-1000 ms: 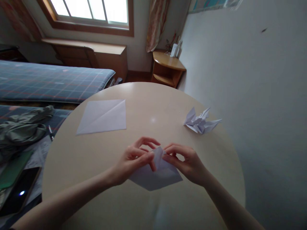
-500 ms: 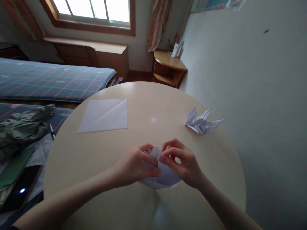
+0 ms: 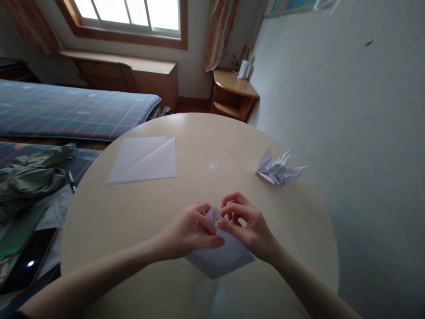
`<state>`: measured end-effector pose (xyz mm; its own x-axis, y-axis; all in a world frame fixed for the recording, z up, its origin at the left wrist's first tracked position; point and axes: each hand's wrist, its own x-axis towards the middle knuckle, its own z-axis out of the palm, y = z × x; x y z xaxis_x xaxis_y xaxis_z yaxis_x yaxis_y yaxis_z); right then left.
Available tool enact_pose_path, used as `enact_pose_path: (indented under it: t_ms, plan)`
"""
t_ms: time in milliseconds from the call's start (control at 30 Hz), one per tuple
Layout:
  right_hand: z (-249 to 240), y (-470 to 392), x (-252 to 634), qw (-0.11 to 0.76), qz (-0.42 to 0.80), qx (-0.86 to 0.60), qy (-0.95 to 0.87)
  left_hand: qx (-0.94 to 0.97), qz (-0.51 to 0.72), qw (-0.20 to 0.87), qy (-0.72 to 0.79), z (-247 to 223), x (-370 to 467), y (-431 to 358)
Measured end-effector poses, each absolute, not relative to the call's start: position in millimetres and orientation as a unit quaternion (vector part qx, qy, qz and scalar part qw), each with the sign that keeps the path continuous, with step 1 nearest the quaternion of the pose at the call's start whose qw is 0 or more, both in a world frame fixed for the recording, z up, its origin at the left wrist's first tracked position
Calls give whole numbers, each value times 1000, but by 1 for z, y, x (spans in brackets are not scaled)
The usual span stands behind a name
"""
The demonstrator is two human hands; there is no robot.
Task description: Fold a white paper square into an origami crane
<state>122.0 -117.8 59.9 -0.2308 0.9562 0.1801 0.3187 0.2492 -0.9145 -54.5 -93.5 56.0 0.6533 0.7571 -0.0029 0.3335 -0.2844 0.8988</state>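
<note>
Between my hands is a white sheet of folded paper [image 3: 219, 261], its broad corner pointing toward me and a small peak rising at its far end. My left hand [image 3: 195, 228] is closed on the paper's left side, with the thumb lying across its face. At the far peak, my right hand [image 3: 244, 221] pinches the paper's edge between thumb and fingers. Some of the folds are hidden behind the fingers. Farther off to the right lie folded paper cranes [image 3: 279, 167], bunched together so that I cannot tell how many.
A stack of square white paper [image 3: 146, 159] with a diagonal crease lies at the left of the round table [image 3: 199, 133]. Left of the table are a phone [image 3: 31, 257], a green folder [image 3: 23, 230], a pen [image 3: 72, 181] and crumpled cloth [image 3: 36, 173]. A wall [image 3: 375, 133] stands at right.
The near part of the held paper has swung down and toward me, now showing a flat pointed corner. My right hand has shifted slightly left; both hands keep their grip.
</note>
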Motion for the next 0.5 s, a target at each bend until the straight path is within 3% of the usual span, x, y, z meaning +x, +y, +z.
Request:
enact_pose_path:
  t_ms: [500]
  plan:
    - [55, -122, 116, 424, 392, -489, -654, 722, 207, 563, 345, 47, -52, -94]
